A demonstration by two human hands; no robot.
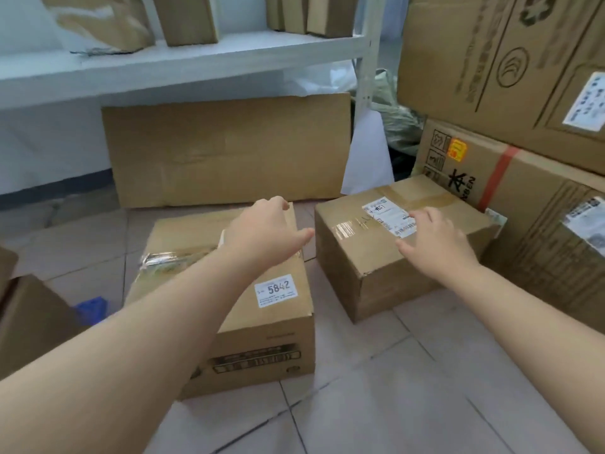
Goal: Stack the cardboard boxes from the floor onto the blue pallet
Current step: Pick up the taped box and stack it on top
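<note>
Two taped cardboard boxes stand on the tiled floor. The left box carries a white label reading 5842. The right box has a shipping label on its top. My left hand hovers open over the left box's far right corner, fingers pointing toward the gap between the boxes. Above the right box's top, near its label, my right hand is spread open. Neither hand holds anything. A small patch of the blue pallet shows at the left, mostly hidden behind another box.
A flat cardboard sheet leans under a white shelf that holds several boxes. Large stacked cartons fill the right side. Another box sits at the left edge. Tiled floor lies open in front.
</note>
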